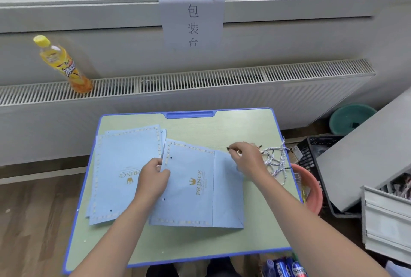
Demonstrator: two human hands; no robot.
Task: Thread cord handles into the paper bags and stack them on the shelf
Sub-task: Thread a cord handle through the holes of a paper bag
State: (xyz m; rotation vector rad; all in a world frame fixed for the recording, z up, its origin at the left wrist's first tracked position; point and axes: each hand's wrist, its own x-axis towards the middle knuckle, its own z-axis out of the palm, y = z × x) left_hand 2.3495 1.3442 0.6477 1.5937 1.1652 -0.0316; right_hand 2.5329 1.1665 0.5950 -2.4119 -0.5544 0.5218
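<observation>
The flat blue paper bag (195, 185) lies on the bench (262, 227) directly in front of the person, turned sideways so its long axis runs left to right: the mouth edge with its two punched holes (170, 157) faces left, the folded bottom flap faces right. The left hand (153, 176) is at that mouth edge, its fingers (163, 173) curled and pinching the top layer of paper just beside the upper hole, seemingly to lift or steady it. The right hand (246, 157) is over the bag's far right corner, its fingers (233, 151) pinched on the dark tip of a cord handle (228, 148); the rest of that cord is hidden by the hand, and I cannot tell whether it joins the loose bundle of grey-white cords (275, 159) lying just to the right near the bench edge. So the coming move seems to turn on one gap: the cord tip is held at the right end of the bag, while the holes that must take it sit at the left end, next to the other hand. The tip would have to travel leftward along the bag's whole length, and the right hand is the one carrying it, the left being the nearer to the holes. A second pile of the same blue bags (124, 165) lies further left, partly under the left hand. No shelf can be made out for certain here.
</observation>
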